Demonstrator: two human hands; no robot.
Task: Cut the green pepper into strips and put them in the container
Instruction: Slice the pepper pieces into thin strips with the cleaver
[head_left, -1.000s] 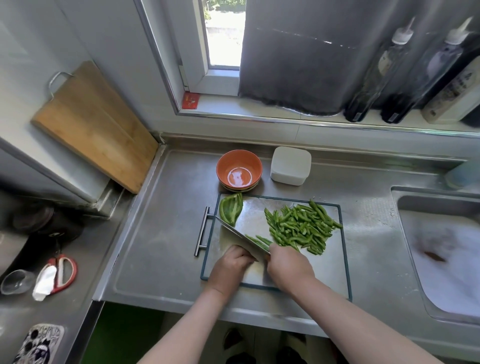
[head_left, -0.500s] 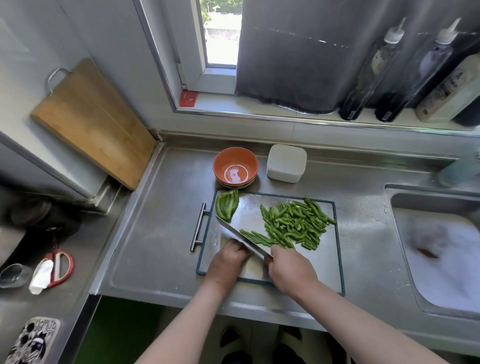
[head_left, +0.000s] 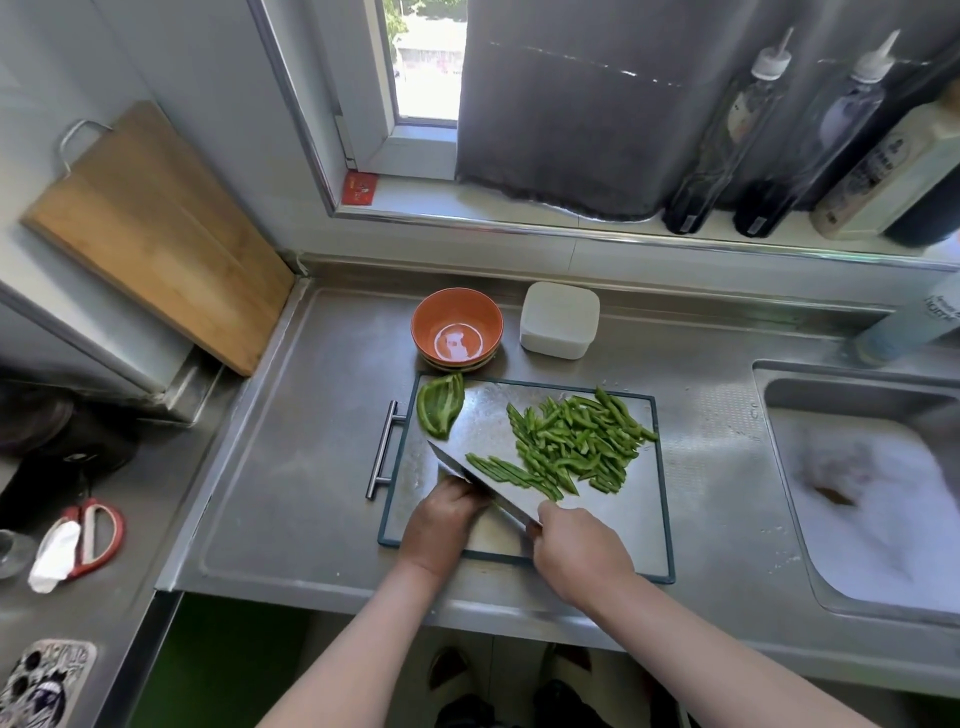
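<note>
A steel cutting board (head_left: 644, 525) with a dark rim lies on the counter. A pile of green pepper strips (head_left: 576, 441) covers its far right part, and a few fresh strips (head_left: 498, 470) lie along the knife blade. An uncut pepper piece (head_left: 439, 405) sits at the board's far left corner. My right hand (head_left: 579, 556) grips the handle of a cleaver (head_left: 483, 480), whose blade slants across the board. My left hand (head_left: 441, 522) sits curled on the board just left of the blade; what it holds down is hidden. An orange bowl (head_left: 457, 327) stands behind the board.
A white lidded container (head_left: 560, 319) stands beside the bowl. A sink (head_left: 878, 493) full of foam lies to the right. A wooden board (head_left: 156, 228) leans on the left wall. Bottles (head_left: 727, 135) line the sill. Scissors (head_left: 91, 535) lie at the left.
The cleaver has shifted left along the board, leaving a few more strips beside the blade. Both hands stay at the board's near edge.
</note>
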